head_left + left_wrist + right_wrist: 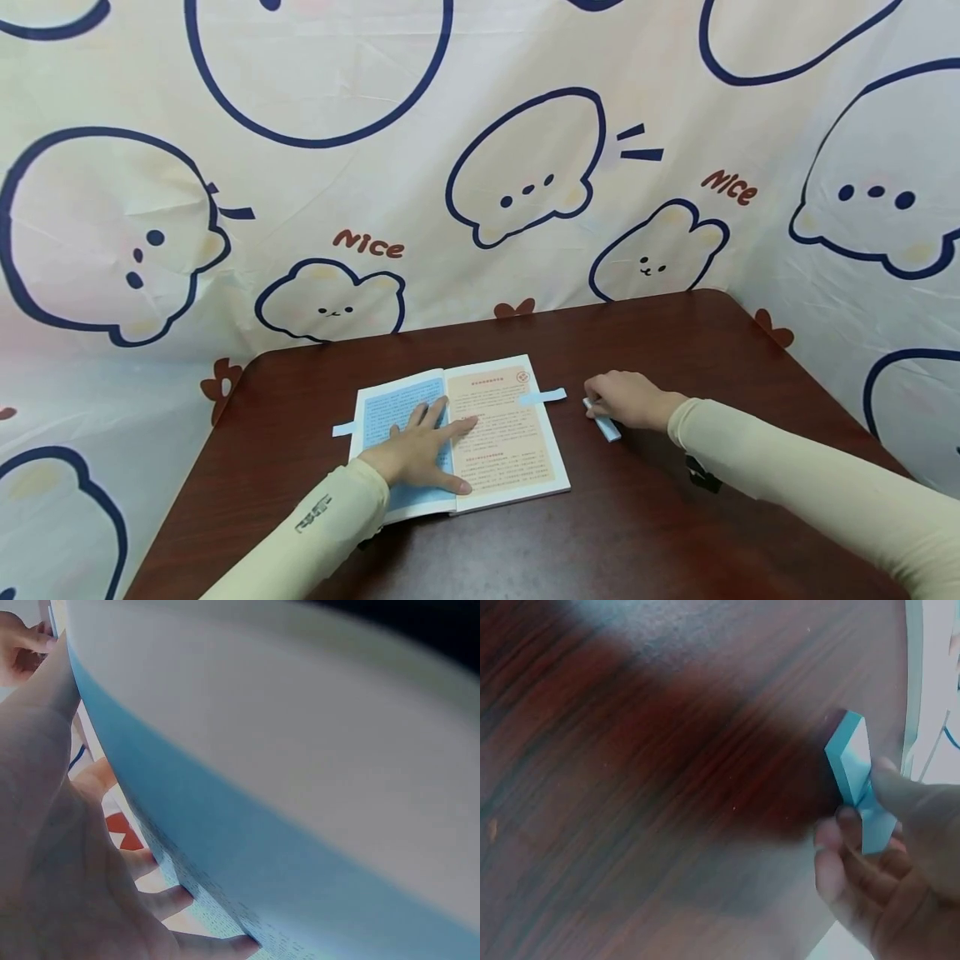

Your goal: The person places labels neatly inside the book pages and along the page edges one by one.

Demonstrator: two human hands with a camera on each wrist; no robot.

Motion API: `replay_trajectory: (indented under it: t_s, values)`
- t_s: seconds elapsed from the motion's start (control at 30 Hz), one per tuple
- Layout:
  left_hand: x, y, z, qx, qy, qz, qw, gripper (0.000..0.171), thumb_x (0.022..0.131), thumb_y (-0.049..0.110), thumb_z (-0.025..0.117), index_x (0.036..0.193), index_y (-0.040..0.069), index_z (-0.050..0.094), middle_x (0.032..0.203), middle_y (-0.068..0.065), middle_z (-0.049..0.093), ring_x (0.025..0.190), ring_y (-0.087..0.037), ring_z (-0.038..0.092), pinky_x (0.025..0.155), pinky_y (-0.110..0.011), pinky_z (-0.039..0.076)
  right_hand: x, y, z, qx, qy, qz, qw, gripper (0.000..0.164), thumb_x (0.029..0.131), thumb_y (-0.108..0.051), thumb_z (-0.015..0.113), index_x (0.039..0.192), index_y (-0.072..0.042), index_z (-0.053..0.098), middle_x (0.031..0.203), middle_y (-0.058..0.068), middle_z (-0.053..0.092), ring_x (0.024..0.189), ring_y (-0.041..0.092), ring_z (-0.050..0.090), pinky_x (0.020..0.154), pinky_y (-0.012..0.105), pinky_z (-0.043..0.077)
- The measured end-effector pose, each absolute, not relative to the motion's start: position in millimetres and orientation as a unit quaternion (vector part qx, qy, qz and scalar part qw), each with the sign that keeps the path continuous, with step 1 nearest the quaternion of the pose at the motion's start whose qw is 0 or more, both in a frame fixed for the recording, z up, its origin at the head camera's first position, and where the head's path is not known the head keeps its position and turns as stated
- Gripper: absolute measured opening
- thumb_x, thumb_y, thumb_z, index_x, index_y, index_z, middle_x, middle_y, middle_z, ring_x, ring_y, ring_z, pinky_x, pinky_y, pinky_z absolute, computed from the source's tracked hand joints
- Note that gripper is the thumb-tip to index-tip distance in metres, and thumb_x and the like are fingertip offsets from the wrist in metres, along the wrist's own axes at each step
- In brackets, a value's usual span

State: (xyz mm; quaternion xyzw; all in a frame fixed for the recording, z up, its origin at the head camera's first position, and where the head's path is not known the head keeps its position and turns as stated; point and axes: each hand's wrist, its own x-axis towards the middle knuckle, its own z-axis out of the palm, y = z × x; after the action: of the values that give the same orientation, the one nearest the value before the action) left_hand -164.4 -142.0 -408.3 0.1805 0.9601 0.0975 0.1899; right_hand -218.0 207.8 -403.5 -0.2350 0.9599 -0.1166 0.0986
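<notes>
An open book (517, 454) lies on the table, its left page blue and its right page cream with printed text. Across the middle of it rests my left hand (415, 454), fingers spread over both pages. A light-blue paper strip (342, 429) sticks out past the left page's edge, and another strip (553, 395) juts out from the right page. To the right of the book, my right hand (626, 400) pinches a small pad of blue sticky notes (846, 757) between thumb and fingers. One end of its top sheet (876, 829) bends up at the fingertips.
The dark reddish wooden table (675, 533) extends around the book on all sides. Behind it and along the sides hangs a pale cloth (480, 283) with cartoon animals, its lower edge meeting the table's back edge.
</notes>
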Motion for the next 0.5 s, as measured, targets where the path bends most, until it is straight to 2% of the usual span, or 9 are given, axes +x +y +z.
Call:
replay_trajectory:
  t_s: [0.13, 0.37, 0.5]
  values:
    - [-164.3, -142.2, -409.1, 0.18, 0.96, 0.099, 0.191, 0.1, 0.072, 0.067, 0.081, 0.156, 0.043, 0.033, 0.172, -0.014, 0.006, 0.156, -0.048, 0.008, 0.108, -0.082, 0.022, -222.9, 213.2, -404.1, -0.227, 0.944, -0.2, 0.134, 0.02, 0.091, -0.02, 0.076, 0.089, -0.009, 0.06, 0.078, 0.0, 0.061, 0.065, 0.011, 0.051, 0.058, 0.026, 0.043]
    - [-164.4, -142.3, -409.2, 0.182, 0.959, 0.1, 0.191, 0.1, 0.072, 0.068, 0.08, 0.157, 0.042, 0.033, 0.172, -0.014, 0.006, 0.156, -0.049, 0.007, 0.107, -0.083, 0.022, -234.2, 224.5, -414.9, -0.199, 0.912, -0.318, 0.168, 0.033, 0.087, -0.015, 0.08, 0.109, 0.0, 0.061, 0.082, 0.006, 0.063, 0.058, 0.013, 0.054, 0.054, 0.029, 0.049]
    - [-163.9, -142.9, -407.4, 0.181, 0.959, 0.103, 0.191, 0.1, 0.072, 0.066, 0.081, 0.157, 0.041, 0.033, 0.172, -0.015, 0.006, 0.156, -0.049, 0.007, 0.107, -0.084, 0.022, -238.4, 227.8, -420.4, -0.197, 0.905, -0.343, 0.153, 0.028, 0.086, -0.014, 0.08, 0.102, 0.003, 0.065, 0.076, 0.006, 0.065, 0.057, 0.012, 0.054, 0.054, 0.029, 0.05]
